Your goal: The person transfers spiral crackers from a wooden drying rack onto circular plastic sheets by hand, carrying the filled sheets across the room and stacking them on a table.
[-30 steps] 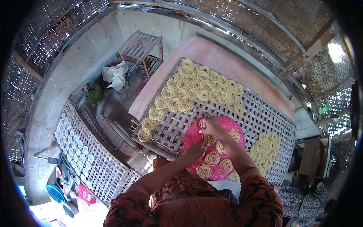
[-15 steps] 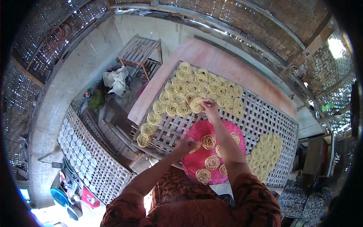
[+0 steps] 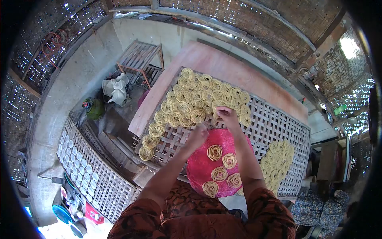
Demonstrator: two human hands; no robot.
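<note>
My right hand (image 3: 228,114) reaches over the woven bamboo rack (image 3: 274,119), its fingers pinched on a pale yellow noodle coil (image 3: 216,112) at the front edge of the laid-out rows. Closer to me and further left, my left hand (image 3: 198,136) is closed above the rack, beside the pink round tray (image 3: 199,163). Its fingers are partly blurred, and what they hold is hidden. Several loose noodle coils (image 3: 219,173) lie on the tray, which rests over the rack's near edge. Flat rows of noodle coils (image 3: 183,96) cover the rack's far left part.
Another group of noodle coils (image 3: 276,161) lies at the rack's right. A pink-toned board (image 3: 175,75) sits under the rack. At left, a second woven rack (image 3: 107,185) carries pale discs (image 3: 77,163). A green gas cylinder (image 3: 94,108) and a slatted wooden stand (image 3: 139,57) stand behind.
My right hand has moved slightly right, leaving a noodle coil at the row's front edge. My left hand has risen from the tray toward the rack; the coil visible in it earlier no longer shows.
</note>
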